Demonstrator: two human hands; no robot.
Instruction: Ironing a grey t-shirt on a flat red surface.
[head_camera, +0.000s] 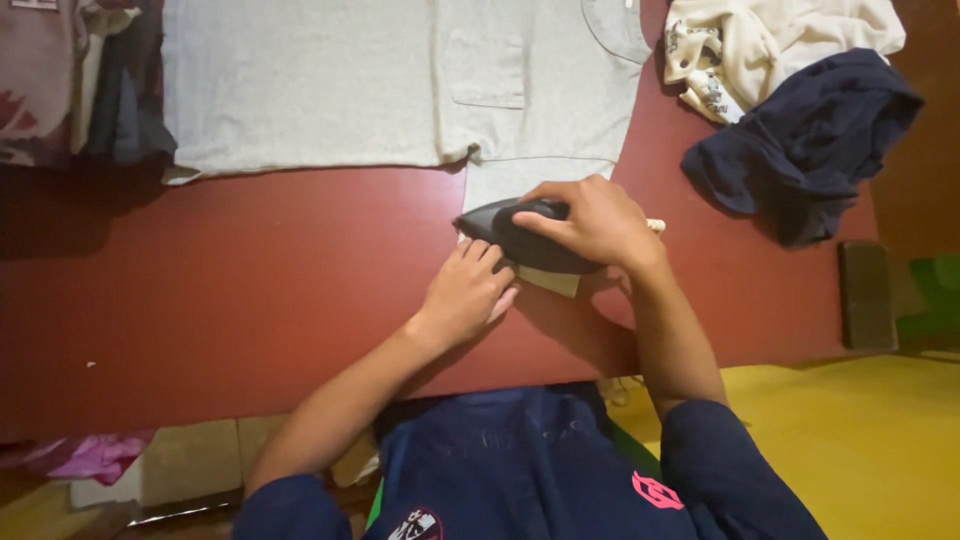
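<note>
At the frame's upper left lies a folded clothes stack (80, 80); beside it a grey T-shirt (400, 80) spreads across the red table (200, 290). At centre, the left hand (465, 293) presses flat, fingers together, on the sleeve just beside the dark iron (525, 238), which the right hand (590, 222) grips. Upper right: cream garment (760, 40), navy garment (810, 140).

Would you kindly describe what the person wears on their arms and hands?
Both forearms are bare. The left hand and right hand have no gloves, rings or watch. Short dark navy sleeves cover the upper arms; the navy shirt bears a pink mark.
</note>
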